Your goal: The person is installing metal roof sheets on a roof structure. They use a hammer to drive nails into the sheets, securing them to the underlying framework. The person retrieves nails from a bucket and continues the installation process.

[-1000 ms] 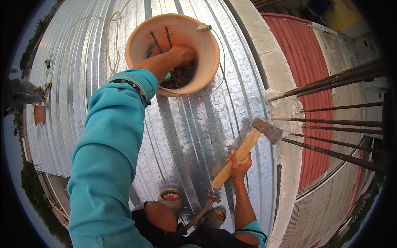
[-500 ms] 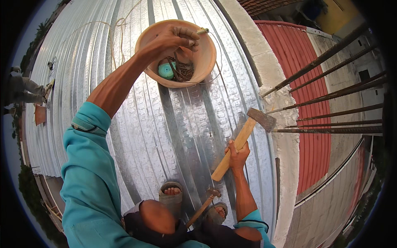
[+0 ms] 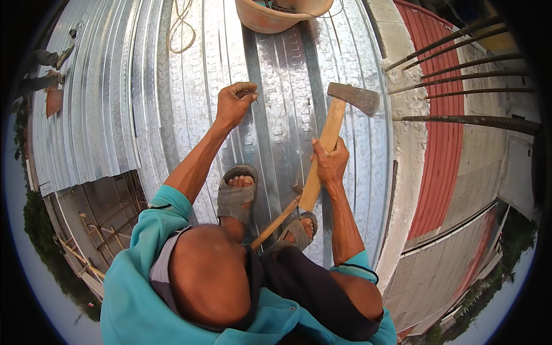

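Note:
In my right hand [image 3: 332,164] is a hatchet, gripped around its pale wooden handle [image 3: 313,185], with the dark, worn metal head [image 3: 357,98] pointing away from me. My left hand [image 3: 234,106] hovers over the ribbed metal sheeting [image 3: 198,109], thumb and fingers pinched together. A tiny dark sliver shows at its fingertips, too small to name. Between my sandalled feet lies a hammer [image 3: 277,221] with a wooden handle; the hatchet handle partly covers its head. At the far edge stands a clay-coloured bucket [image 3: 270,22], its contents mostly cut off.
Looped cord [image 3: 179,34] lies on the sheeting at far left. On the right runs a rough concrete ledge [image 3: 407,155] with several rusty rebars [image 3: 471,121] jutting over a red roof [image 3: 440,161]. Another person's legs [image 3: 43,80] and a small bucket [image 3: 54,102] are at left, above a drop with poles [image 3: 106,230].
My left hand has come out of the bucket and back toward me, fingers pinched. The view has shifted nearer my feet, so the bucket sits at the top edge. The right hand still grips the hatchet.

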The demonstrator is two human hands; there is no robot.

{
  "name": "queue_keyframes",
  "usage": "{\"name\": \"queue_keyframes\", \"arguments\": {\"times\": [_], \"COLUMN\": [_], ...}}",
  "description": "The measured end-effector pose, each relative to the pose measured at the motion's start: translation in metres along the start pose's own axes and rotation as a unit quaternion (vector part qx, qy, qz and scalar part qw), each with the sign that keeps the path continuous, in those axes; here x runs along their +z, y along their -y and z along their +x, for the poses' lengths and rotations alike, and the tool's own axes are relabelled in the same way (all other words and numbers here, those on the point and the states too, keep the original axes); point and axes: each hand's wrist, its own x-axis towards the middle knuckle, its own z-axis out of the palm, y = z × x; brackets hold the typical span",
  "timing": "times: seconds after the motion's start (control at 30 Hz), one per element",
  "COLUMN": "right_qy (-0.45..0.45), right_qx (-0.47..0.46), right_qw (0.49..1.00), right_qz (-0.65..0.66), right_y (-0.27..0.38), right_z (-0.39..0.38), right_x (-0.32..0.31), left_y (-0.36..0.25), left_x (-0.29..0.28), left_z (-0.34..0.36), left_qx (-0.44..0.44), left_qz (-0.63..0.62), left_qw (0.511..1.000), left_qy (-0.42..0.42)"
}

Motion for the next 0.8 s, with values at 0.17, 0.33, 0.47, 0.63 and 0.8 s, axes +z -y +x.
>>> {"name": "queue_keyframes", "arguments": {"times": [0.17,0.33,0.47,0.63,0.8], "right_qy": [0.05,0.072,0.077,0.078,0.085], "right_qx": [-0.025,-0.006,-0.039,-0.049,-0.068], "right_qw": [0.992,0.993,0.987,0.984,0.981], "right_qz": [-0.115,-0.095,-0.139,-0.151,-0.163], "right_y": [-0.017,-0.012,-0.022,-0.02,-0.01], "right_z": [-0.021,-0.037,-0.036,-0.033,-0.034], "right_x": [-0.003,0.005,0.003,0.007,0.01], "left_y": [0.011,0.041,0.042,0.041,0.045], "left_x": [0.037,0.046,0.05,0.051,0.047], "left_z": [-0.007,-0.009,-0.011,-0.007,-0.008], "left_qx": [0.157,0.196,0.186,0.178,0.186], "left_qz": [0.199,0.332,0.32,0.33,0.328], "left_qw": [0.966,0.917,0.926,0.924,0.923], "left_qy": [-0.057,-0.099,-0.076,-0.075,-0.072]}}
